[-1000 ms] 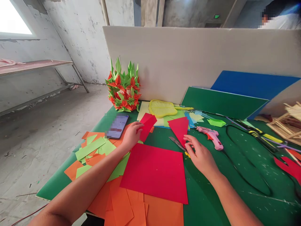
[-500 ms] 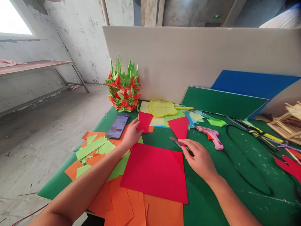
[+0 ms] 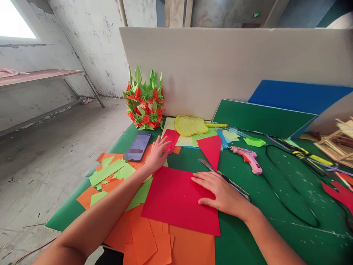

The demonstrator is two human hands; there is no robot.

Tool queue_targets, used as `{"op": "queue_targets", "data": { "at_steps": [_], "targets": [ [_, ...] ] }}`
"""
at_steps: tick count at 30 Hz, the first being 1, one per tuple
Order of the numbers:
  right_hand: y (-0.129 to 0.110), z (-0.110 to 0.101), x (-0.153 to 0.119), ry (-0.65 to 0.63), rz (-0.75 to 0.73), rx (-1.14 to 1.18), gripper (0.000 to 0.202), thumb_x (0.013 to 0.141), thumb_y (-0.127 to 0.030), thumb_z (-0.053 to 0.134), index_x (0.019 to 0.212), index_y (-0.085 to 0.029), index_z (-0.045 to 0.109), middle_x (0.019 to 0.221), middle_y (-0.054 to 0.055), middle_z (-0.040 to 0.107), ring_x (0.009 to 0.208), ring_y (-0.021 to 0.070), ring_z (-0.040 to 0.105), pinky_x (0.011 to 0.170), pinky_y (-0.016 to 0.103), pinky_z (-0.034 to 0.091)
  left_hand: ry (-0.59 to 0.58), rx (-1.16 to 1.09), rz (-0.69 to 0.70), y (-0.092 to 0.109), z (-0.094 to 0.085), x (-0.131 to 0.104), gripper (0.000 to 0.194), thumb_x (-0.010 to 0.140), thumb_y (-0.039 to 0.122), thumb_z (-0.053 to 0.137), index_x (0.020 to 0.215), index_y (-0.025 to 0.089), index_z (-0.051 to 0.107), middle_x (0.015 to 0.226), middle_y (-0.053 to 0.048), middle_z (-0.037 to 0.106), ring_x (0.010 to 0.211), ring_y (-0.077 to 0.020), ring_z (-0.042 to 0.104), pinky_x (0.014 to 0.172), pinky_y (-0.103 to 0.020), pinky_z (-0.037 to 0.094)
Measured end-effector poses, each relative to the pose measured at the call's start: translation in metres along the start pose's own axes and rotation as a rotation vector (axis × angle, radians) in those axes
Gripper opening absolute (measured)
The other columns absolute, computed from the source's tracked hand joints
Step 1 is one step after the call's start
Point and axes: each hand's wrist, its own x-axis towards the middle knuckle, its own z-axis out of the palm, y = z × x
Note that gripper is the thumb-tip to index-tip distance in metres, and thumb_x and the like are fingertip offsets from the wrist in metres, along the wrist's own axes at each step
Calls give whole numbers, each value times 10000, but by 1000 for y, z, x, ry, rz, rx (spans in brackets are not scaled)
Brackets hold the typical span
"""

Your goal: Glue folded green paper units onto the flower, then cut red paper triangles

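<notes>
My left hand (image 3: 157, 155) has its fingers spread, their tips on a small piece of red paper (image 3: 174, 140). Flat over the right edge of the large red sheet (image 3: 179, 202) lies my right hand (image 3: 213, 187), open, holding nothing. A utility knife (image 3: 234, 186) rests on the green table just beyond that hand, its blade pointing up and left. Its blade tip is near the red paper triangle (image 3: 211, 149). Orange sheets (image 3: 190, 246) lie partly under the large red sheet.
A phone (image 3: 140, 147) lies left of my left hand, by green and orange scraps (image 3: 106, 173). Behind stand a folded-paper ornament (image 3: 145, 99) and a yellow leaf-shaped piece (image 3: 191, 126). A pink glue gun (image 3: 249, 159) with a black cord lies right.
My right hand has let go of the utility knife and moved left onto the large red sheet. Under my left fingers the small red paper has shifted and now shows two pieces fanned apart.
</notes>
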Motion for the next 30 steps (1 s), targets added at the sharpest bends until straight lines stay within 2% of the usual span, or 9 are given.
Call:
{"op": "queue_targets", "data": {
  "at_steps": [2,4,7,11,17,23,25,27,30],
  "targets": [
    [0,2,0,-35,30,-15,718,848,-583,550,1469,-314,312,1492,43,399,1356,281,365,1105,492,317,-57,-25,108,8,-6,-3,359,899,398,530,1208,223,587,1417,-125,470,1374,-298,335,1087,-515,311],
    [0,4,1,-33,56,-16,755,842,-604,539,1486,-317,269,1502,44,383,1363,284,355,1112,498,308,-214,-25,224,18,-12,-8,548,801,518,639,1266,242,549,1376,-127,500,1280,-293,442,1062,-475,344],
    [0,5,1,-28,88,7,756,841,-604,539,1488,-337,253,1495,30,394,1355,280,360,1097,480,338,-493,32,282,31,-21,-16,816,677,622,702,1370,274,449,1344,-129,505,1246,-343,431,1031,-510,328],
    [-2,4,1,-11,139,20,766,830,-610,548,1485,-357,243,1464,23,429,1324,276,372,1068,464,377,-619,106,327,40,-24,-21,759,680,644,682,1316,264,518,1250,-122,527,1138,-335,474,979,-482,344],
    [-1,8,3,10,156,-12,794,796,-655,552,1469,-324,292,1444,61,434,1329,304,350,1084,508,337,-677,84,323,44,-24,-19,610,741,613,649,1246,278,577,1172,-89,545,1060,-290,489,920,-410,378],
    [-5,8,3,85,183,141,547,886,-438,547,1397,-337,382,1353,60,482,1276,252,430,1047,432,398,-670,-1,395,50,-24,-22,484,839,465,616,1295,321,543,1267,-71,542,1166,-286,470,1016,-416,339],
    [-6,8,3,138,217,225,441,904,-348,521,1337,-322,443,1225,59,556,1133,226,534,963,394,464,-619,-21,412,52,-23,-24,480,867,394,597,1333,334,498,1333,-69,510,1234,-283,438,1060,-427,308],
    [-6,8,3,163,258,318,359,906,-290,496,1264,-301,494,1016,44,614,883,190,599,787,336,521,-555,-22,391,54,-20,-27,544,866,356,604,1382,331,433,1384,-83,466,1282,-288,405,1075,-448,300],
    [-3,8,2,183,307,432,293,886,-242,487,1176,-266,523,806,6,578,640,141,534,589,269,477,-447,14,310,53,-15,-30,643,845,356,631,1425,309,357,1403,-113,435,1296,-299,396,1069,-478,312]
  ]
}}
